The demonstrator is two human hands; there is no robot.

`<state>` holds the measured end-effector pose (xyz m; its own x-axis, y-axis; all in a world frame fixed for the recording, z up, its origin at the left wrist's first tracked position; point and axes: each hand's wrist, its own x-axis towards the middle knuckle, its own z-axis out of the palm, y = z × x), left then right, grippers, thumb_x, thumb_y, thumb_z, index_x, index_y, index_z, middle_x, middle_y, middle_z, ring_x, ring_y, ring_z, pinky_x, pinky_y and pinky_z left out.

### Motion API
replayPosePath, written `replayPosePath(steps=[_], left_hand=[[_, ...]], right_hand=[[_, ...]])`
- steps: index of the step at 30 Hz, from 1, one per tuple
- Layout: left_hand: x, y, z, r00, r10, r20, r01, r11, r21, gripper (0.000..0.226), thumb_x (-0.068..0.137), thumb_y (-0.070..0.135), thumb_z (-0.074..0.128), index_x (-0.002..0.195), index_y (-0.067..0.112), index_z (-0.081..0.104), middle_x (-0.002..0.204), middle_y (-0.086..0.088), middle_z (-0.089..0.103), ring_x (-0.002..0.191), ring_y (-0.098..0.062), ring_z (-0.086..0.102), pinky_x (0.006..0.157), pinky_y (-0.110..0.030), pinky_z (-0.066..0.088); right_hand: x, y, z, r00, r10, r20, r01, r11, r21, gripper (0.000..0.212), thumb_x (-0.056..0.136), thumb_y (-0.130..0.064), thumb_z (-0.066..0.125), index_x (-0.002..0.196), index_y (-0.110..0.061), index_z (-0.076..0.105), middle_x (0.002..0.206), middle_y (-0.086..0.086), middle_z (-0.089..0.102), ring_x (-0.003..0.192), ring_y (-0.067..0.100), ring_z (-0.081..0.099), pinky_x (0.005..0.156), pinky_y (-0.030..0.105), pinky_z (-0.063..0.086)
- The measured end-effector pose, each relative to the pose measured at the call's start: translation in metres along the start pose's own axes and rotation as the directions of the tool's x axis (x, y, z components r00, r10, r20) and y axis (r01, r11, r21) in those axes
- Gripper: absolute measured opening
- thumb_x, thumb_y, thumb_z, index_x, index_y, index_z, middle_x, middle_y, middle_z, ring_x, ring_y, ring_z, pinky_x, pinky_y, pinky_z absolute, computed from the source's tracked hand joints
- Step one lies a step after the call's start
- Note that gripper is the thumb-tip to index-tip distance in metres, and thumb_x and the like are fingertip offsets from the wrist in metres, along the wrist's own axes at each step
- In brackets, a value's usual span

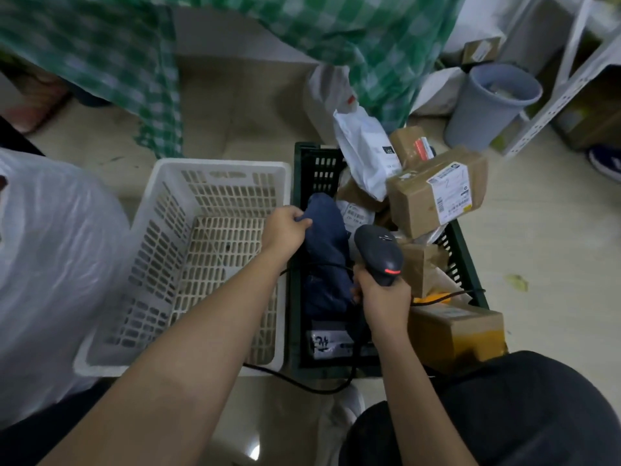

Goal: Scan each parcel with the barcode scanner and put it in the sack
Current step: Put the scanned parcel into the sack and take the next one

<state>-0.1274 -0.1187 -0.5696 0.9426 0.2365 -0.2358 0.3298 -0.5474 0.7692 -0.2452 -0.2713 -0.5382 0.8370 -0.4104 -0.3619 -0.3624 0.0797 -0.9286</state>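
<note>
Item 1: your left hand (285,227), fingers curled, pinching the upper edge of a soft dark-blue plastic mailer parcel (327,250) that lies inside the dark-green slatted plastic crate (304,169). Item 2: your right hand (383,297), wrapped tight round the grip of a black corded handheld barcode scanner (378,253); its head points away from you over the crate, a red light showing at the rear. Item 3: crate contents beside the blue parcel, namely a white plastic mailer bag (364,153) standing on end, a large brown cardboard box with a white shipping label (437,193) tilted on the far right rim, plus smaller brown boxes beneath. Item 4: a white slatted plastic basket (215,173), touching the crate's left side. Item 5: a translucent white plastic sack (50,257), at your far left, next to the basket. Item 6: a grey plastic bin (487,105), on the floor beyond the crate.
</note>
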Motion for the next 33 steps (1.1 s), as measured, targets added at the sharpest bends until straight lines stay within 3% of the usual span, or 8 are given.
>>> replayPosePath(steps=[4, 6, 10, 17, 19, 24, 29, 33], left_hand=[[-0.004, 0.049, -0.021, 0.98, 0.152, -0.128, -0.165, 0.982, -0.096, 0.014, 0.089, 0.023, 0.066, 0.094, 0.01, 0.069, 0.086, 0.0, 0.064, 0.086, -0.018, 0.061, 0.078, -0.031, 0.047], [-0.006, 0.075, -0.041, 0.951, 0.228, -0.209, -0.254, 0.962, -0.105, 0.014, 0.089, 0.025, 0.066, 0.09, 0.012, 0.068, 0.087, 0.0, 0.067, 0.085, -0.018, 0.064, 0.076, -0.033, 0.05], [-0.023, 0.134, -0.095, 0.878, 0.36, -0.316, -0.416, 0.9, -0.13, 0.012, 0.088, 0.024, 0.067, 0.079, 0.017, 0.063, 0.079, 0.003, 0.065, 0.08, -0.017, 0.065, 0.074, -0.035, 0.052], [-0.077, 0.196, -0.197, 0.687, 0.623, -0.373, -0.617, 0.772, 0.153, 0.013, 0.089, 0.028, 0.065, 0.094, 0.019, 0.073, 0.092, 0.003, 0.071, 0.085, -0.016, 0.064, 0.068, -0.032, 0.05], [-0.099, 0.188, -0.21, 0.649, 0.696, -0.309, -0.656, 0.717, 0.235, 0.013, 0.09, 0.027, 0.065, 0.095, 0.02, 0.074, 0.092, 0.004, 0.072, 0.086, -0.016, 0.065, 0.068, -0.033, 0.051], [-0.123, 0.13, -0.209, 0.703, 0.648, -0.294, -0.646, 0.754, 0.117, 0.007, 0.089, 0.027, 0.065, 0.083, 0.026, 0.07, 0.085, 0.008, 0.071, 0.085, -0.014, 0.065, 0.073, -0.042, 0.053], [-0.135, 0.113, -0.219, 0.711, 0.608, -0.354, -0.642, 0.766, 0.028, 0.007, 0.089, 0.021, 0.065, 0.084, 0.021, 0.069, 0.088, 0.006, 0.071, 0.087, -0.013, 0.066, 0.08, -0.044, 0.053], [-0.148, 0.126, -0.238, 0.675, 0.61, -0.416, -0.689, 0.722, -0.06, 0.025, 0.089, 0.01, 0.064, 0.078, 0.032, 0.065, 0.081, 0.02, 0.065, 0.083, 0.0, 0.063, 0.085, -0.032, 0.053]], right_hand=[[-0.008, -0.016, -0.003, 0.994, -0.09, -0.07, 0.096, 0.99, 0.099, 0.017, 0.084, -0.005, 0.069, 0.079, -0.018, 0.059, 0.062, -0.005, 0.064, 0.05, 0.0, 0.059, 0.052, 0.022, 0.048], [-0.015, -0.027, -0.007, 0.987, -0.135, -0.09, 0.146, 0.981, 0.131, 0.018, 0.085, -0.006, 0.07, 0.086, -0.02, 0.058, 0.07, -0.009, 0.065, 0.059, -0.002, 0.061, 0.057, 0.017, 0.049], [-0.03, -0.05, -0.01, 0.986, -0.14, -0.089, 0.152, 0.976, 0.155, 0.013, 0.085, -0.011, 0.07, 0.081, -0.02, 0.062, 0.076, -0.001, 0.067, 0.072, 0.012, 0.062, 0.068, 0.03, 0.049], [-0.065, -0.097, 0.001, 0.973, -0.215, -0.085, 0.229, 0.942, 0.244, 0.015, 0.085, -0.012, 0.072, 0.076, -0.02, 0.062, 0.072, 0.004, 0.066, 0.07, 0.018, 0.063, 0.072, 0.034, 0.051], [-0.077, -0.111, 0.001, 0.969, -0.236, -0.074, 0.247, 0.927, 0.281, 0.019, 0.086, -0.012, 0.07, 0.073, -0.02, 0.06, 0.067, 0.001, 0.064, 0.059, 0.007, 0.062, 0.065, 0.021, 0.05], [-0.096, -0.118, 0.001, 0.962, -0.27, -0.044, 0.27, 0.91, 0.314, 0.011, 0.087, -0.011, 0.069, 0.082, -0.015, 0.06, 0.069, -0.001, 0.061, 0.045, -0.008, 0.056, 0.044, 0.005, 0.04], [-0.107, -0.106, 0.006, 0.966, -0.258, 0.01, 0.245, 0.928, 0.282, 0.014, 0.086, -0.016, 0.071, 0.084, -0.02, 0.058, 0.07, -0.01, 0.061, 0.056, -0.006, 0.053, 0.044, 0.003, 0.038], [-0.11, -0.109, 0.01, 0.965, -0.264, 0.005, 0.253, 0.931, 0.262, 0.018, 0.083, -0.021, 0.075, 0.078, -0.025, 0.058, 0.073, -0.009, 0.062, 0.066, 0.003, 0.056, 0.054, 0.014, 0.041]])
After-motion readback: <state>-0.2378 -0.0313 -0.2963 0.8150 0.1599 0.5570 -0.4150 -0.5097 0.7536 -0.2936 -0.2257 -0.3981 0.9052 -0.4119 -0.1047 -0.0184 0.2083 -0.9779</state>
